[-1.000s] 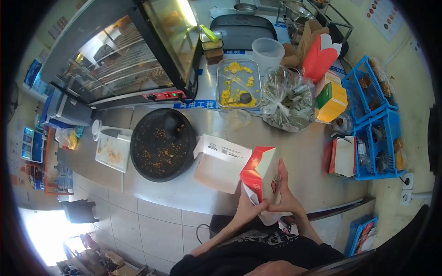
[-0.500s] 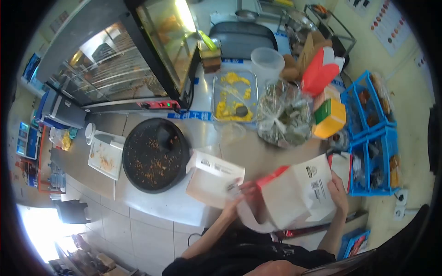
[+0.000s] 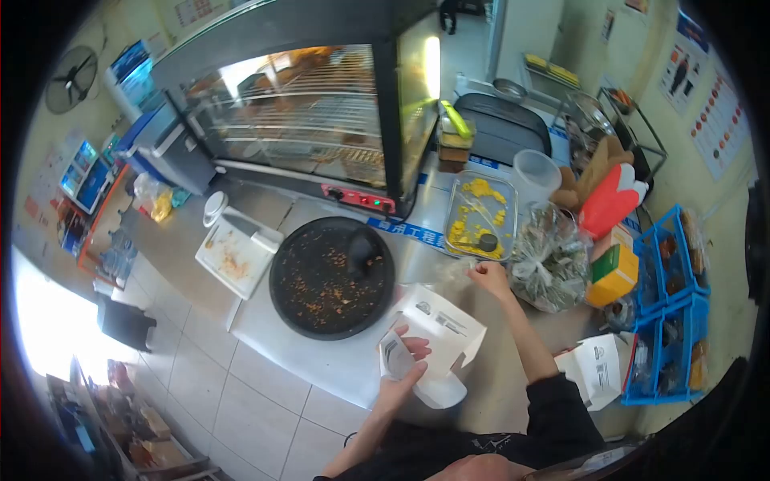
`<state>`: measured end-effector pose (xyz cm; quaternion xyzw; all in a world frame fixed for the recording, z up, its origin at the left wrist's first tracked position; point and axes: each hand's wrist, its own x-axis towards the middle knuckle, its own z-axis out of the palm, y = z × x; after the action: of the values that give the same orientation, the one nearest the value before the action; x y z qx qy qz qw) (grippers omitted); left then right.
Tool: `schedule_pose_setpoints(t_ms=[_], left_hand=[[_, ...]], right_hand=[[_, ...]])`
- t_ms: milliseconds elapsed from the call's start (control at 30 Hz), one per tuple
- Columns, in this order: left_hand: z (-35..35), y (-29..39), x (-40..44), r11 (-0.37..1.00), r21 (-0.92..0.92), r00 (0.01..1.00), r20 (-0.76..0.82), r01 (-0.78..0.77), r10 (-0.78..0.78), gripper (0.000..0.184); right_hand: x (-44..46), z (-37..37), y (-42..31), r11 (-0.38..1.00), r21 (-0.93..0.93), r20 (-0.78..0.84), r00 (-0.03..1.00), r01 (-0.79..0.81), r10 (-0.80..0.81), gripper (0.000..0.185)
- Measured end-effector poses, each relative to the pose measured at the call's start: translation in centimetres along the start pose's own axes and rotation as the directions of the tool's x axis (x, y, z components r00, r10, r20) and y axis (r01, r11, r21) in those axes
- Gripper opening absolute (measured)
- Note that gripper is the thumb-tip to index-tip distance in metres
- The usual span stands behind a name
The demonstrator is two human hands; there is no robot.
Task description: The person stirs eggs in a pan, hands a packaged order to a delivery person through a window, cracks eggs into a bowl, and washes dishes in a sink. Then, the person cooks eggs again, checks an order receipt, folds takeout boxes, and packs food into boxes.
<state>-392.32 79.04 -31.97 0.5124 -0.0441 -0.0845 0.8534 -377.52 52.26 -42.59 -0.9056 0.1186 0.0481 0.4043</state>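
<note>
In the head view a white paper takeaway box (image 3: pixel 437 325) with printed flaps stands unfolded in front of me. My left hand (image 3: pixel 403 378) is at its near left side, thumb and fingers around a printed flap. Farther forward, my right hand (image 3: pixel 491 278) reaches past the box, its fingertips pinched at a crumpled-looking piece of clear plastic (image 3: pixel 454 276). What the plastic is, I cannot make out. Right of that hand sits a tied clear bag of leafy greens (image 3: pixel 548 256). A second white paper box (image 3: pixel 595 370) lies at the right.
A round black pan (image 3: pixel 330 280) with crumbs and a white tray (image 3: pixel 235 255) with a knife are on the left. Behind them stands a glass warming cabinet (image 3: pixel 289 112). A glass dish (image 3: pixel 481 215) holds yellow food. Blue baskets (image 3: pixel 670 353) line the right edge.
My right hand has let go of the second box, now lying at the right, and moved forward to the clear plastic. My left hand stays with the first box. The view has swung left.
</note>
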Motion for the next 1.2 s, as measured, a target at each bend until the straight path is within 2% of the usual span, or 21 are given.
schedule_pose_setpoints(t_ms=[100,167,233,300,367,433,500,533,700,733,767,800,833,900,933,967,1033,1067,1100,1133,1200], left_hand=[[-1.1,1.0,-0.2,0.825,0.535,0.975,-0.008,-0.183,0.221,0.061],[0.0,3.5,0.4,0.573,0.728,0.872,0.070,-0.377,0.485,0.051],[-1.7,4.1,0.0,0.530,0.751,0.808,0.009,-0.395,0.589,0.045],[-4.9,5.5,-0.9,0.459,0.788,0.718,-0.032,-0.409,0.695,0.038],[-9.2,7.4,-3.0,0.282,0.834,0.574,0.050,-0.474,0.818,0.027],[-12.9,10.0,-5.1,0.196,0.890,0.546,0.069,-0.412,0.835,0.021],[-17.2,11.2,-7.2,0.107,0.964,0.531,0.040,-0.244,0.847,0.017],[-19.7,12.1,-7.7,0.115,0.972,0.524,0.010,-0.205,0.852,0.016],[-34.2,19.0,-10.8,0.098,0.989,0.417,-0.044,-0.109,0.908,0.019],[-36.4,20.6,-11.3,0.131,0.989,0.405,-0.090,-0.075,0.910,0.018],[-38.3,21.6,-11.9,0.169,0.985,0.396,-0.139,-0.041,0.908,0.018],[-40.4,22.6,-12.2,0.185,0.983,0.381,-0.176,0.014,0.908,0.018],[-42.2,23.8,-12.4,0.184,0.983,0.371,-0.179,0.022,0.911,0.018],[-46.5,26.4,-11.9,0.154,0.973,0.306,-0.201,0.171,0.931,0.015],[-49.4,26.9,-11.5,0.135,0.976,0.286,-0.180,0.170,0.941,0.015],[-52.3,27.0,-11.5,0.052,0.984,0.304,-0.103,0.172,0.947,0.016],[-58.3,27.5,-10.7,-0.054,0.982,0.322,-0.007,0.179,0.947,0.018],[-61.3,27.9,-9.8,-0.145,0.983,0.262,0.111,0.114,0.959,0.024],[-64.3,28.6,-8.9,-0.236,0.970,0.196,0.222,0.053,0.955,0.030],[-67.7,29.7,-8.0,-0.139,0.988,0.206,0.122,0.072,0.971,0.034],[-74.1,34.5,-4.7,-0.010,0.988,0.185,-0.019,0.155,0.983,0.031]], right_hand=[[-7.6,-1.5,-9.3,0.856,0.516,0.067,0.993,0.046,-0.094,0.022],[-12.8,0.7,-13.1,0.754,0.654,0.075,0.987,0.061,-0.145,0.018],[-17.3,3.1,-17.3,0.619,0.781,0.065,0.975,0.081,-0.210,0.016],[-20.3,5.7,-21.7,0.058,0.986,0.167,0.904,-0.157,-0.393,0.024],[-21.3,10.2,-24.3,0.092,0.987,0.153,0.931,-0.130,-0.330,0.027],[-22.1,15.2,-26.8,0.124,0.986,0.144,0.951,-0.114,-0.273,0.030],[-22.5,21.1,-29.9,-0.214,0.955,0.112,0.914,-0.208,-0.390,0.034],[-21.9,24.8,-29.6,-0.199,0.895,0.300,0.869,-0.399,-0.393,0.040],[-23.9,36.3,-42.9,-0.026,0.881,0.383,0.745,-0.472,-0.546,0.039],[-23.7,38.9,-44.8,0.254,0.967,0.178,0.702,0.004,-0.689,0.034],[-23.4,41.6,-46.0,0.372,0.774,0.051,0.535,0.513,-0.844,0.030],[-23.0,45.0,-47.2,0.295,0.613,-0.039,0.401,0.732,-0.915,0.023],[-23.0,47.0,-48.2,0.289,0.619,-0.034,0.392,0.731,-0.919,0.023],[-22.1,51.2,-51.4,0.428,0.466,0.306,0.312,0.774,-0.899,0.022],[-21.8,53.3,-54.1,0.205,0.546,0.037,0.222,0.812,-0.974,0.022],[-21.1,55.0,-56.6,0.179,0.551,0.018,0.203,0.815,-0.979,0.022],[-19.3,58.9,-60.7,0.338,0.669,0.161,0.315,0.662,-0.935,0.028],[-17.9,61.1,-63.0,0.511,0.619,0.408,0.312,0.596,-0.858,0.039],[-16.8,63.5,-65.5,0.497,0.628,0.392,0.309,0.599,-0.867,0.039],[-16.0,65.9,-68.5,0.534,0.844,0.492,0.329,0.046,-0.806,0.047],[-14.5,69.3,-74.3,0.400,0.738,0.599,0.255,-0.544,-0.759,0.054]])
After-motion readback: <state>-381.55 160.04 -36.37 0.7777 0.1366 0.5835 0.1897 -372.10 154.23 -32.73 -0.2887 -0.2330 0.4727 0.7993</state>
